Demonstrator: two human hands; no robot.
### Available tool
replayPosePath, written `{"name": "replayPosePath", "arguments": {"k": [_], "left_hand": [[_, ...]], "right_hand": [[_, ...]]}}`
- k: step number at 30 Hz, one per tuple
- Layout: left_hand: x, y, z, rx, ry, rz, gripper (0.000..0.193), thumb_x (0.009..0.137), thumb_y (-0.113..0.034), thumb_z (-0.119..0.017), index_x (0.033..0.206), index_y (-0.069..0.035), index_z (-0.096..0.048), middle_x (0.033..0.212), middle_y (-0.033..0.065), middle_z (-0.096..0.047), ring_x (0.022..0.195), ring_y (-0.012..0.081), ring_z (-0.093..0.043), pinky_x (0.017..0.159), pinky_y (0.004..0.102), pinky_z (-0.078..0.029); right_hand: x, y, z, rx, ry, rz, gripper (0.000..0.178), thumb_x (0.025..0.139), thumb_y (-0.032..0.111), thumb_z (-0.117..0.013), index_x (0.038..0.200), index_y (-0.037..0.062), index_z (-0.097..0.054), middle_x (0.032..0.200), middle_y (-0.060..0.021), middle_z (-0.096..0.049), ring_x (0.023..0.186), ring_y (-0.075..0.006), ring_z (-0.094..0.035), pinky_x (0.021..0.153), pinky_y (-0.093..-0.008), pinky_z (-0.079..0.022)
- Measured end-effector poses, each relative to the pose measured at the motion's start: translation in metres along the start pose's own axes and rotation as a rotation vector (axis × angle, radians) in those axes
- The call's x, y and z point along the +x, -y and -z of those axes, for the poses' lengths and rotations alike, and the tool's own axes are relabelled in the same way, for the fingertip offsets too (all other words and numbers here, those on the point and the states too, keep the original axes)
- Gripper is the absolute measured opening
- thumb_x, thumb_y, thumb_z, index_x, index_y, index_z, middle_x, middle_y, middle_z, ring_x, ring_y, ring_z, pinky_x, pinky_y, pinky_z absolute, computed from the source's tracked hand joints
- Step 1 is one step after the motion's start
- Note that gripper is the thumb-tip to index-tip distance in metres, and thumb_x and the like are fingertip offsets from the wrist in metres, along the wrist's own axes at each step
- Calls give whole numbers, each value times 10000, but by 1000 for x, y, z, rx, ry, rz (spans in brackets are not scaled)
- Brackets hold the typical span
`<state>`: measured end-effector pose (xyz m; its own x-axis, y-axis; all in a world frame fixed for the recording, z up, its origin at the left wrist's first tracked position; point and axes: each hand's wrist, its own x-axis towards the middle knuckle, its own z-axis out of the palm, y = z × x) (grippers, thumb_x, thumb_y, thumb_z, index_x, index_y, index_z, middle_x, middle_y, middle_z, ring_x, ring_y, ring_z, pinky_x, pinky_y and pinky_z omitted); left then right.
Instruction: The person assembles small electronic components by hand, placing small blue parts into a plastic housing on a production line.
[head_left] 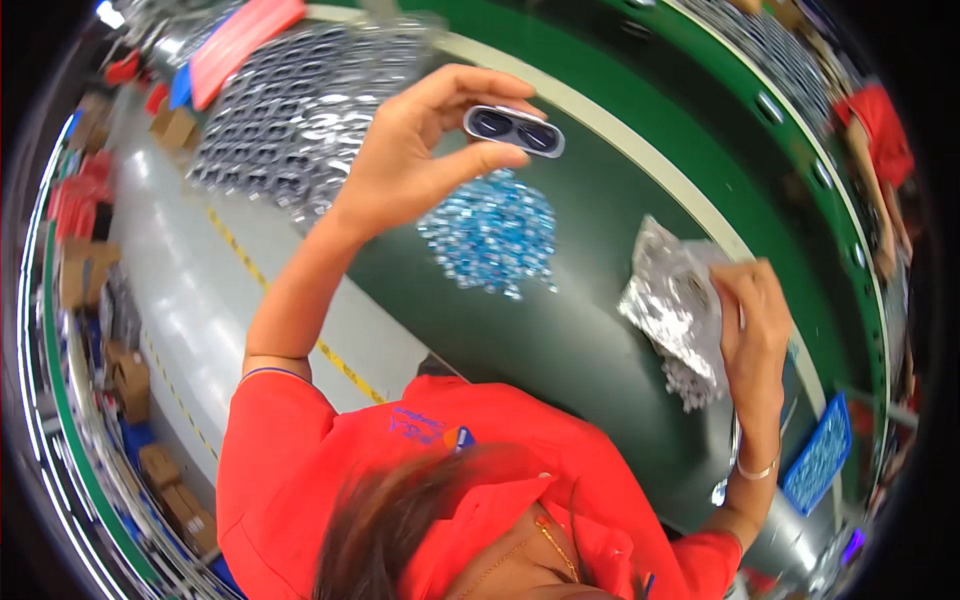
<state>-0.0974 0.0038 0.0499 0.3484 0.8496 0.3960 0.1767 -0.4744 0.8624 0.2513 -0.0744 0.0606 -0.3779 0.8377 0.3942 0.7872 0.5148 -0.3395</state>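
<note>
Loose dark hair [390, 530] is the closest thing to the camera, hanging over a red shirt [540, 430], so tying it back would probably help anyone doing fiddly stuff like this. Left hand [410, 150] has a small oblong case [514, 131] pinched between thumb and fingers, up above the tabletop [590, 350], with two dark hollows facing the camera. Decent grip imo: thumb on one long edge, fingers on the other, nothing covering the hollows. I'd go light on the squeeze though, since a smooth little shell like that could slip if pressed off-center. Right hand [755, 325] has its fingers bent at the edge of a crinkly silver bag [675, 300]; can't tell whether they're pinching it or just beside it. Pale bits [690, 385] show at the bag's near end, so I'd take it easy there, a tug might scatter them. Further out, a heap of shiny blue pieces [490, 240] sits between the case and the bag, and I'd steer both wrists clear of it. Past that, there's a stack of clear molded trays [280, 110] far left and a blue bin [836, 412] over on the right.
</note>
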Motion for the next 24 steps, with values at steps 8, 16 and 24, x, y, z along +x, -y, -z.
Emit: {"name": "replayPosePath", "arguments": {"k": [8,16,24], "left_hand": [[24,11,-91,-850,173,215,436,804,54,-776,1209,56,-614,1117,134,-687,1030,181,-673,926,324,-557],[23,17,-96,-975,172,143,486,778,67,-786,1232,54,-612,1111,132,-691,1029,185,-676,932,329,-558],[20,10,-94,-836,141,252,620,704,-152,-896,1225,31,-614,1087,138,-667,999,205,-672,869,309,-559]], "right_hand": [[53,15,9,369,-73,59,282,785,-124,-672,1030,-1,-740,826,-89,-615,730,-178,-555,649,-283,-433],[58,19,12,408,47,4,290,778,-125,-657,1018,6,-752,790,-70,-593,716,-161,-538,624,-273,-410],[57,24,13,392,70,-13,300,776,-126,-658,1028,6,-753,781,-71,-587,706,-159,-535,622,-269,-412]]}}
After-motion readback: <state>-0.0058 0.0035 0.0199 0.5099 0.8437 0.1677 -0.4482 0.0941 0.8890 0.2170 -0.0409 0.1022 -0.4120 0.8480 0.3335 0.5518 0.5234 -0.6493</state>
